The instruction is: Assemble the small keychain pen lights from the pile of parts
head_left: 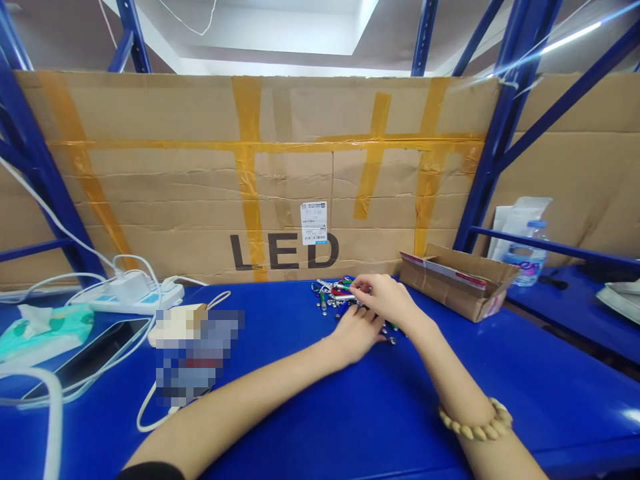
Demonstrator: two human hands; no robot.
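Grip of the right hand [387,300], seen from the head camera: fingers bend down over a pile of small metal pieces [343,298] — I cannot tell whether they pinch one. Just below and nearer the wearer, the left hand [354,333] lies palm down at the pile's near edge, its fingertips partly hidden, so whether its grip is closed on anything cannot be told either. Silver, green, red and blue show among the pieces, heaped on a blue desk [320,430]. To the pile's right sits an open cardboard tray [440,283]; behind stands a large carton [295,177] marked LED. A beaded bracelet [477,425] circles the right wrist. At far left — a tissue pack [65,325] and a power strip [125,301].
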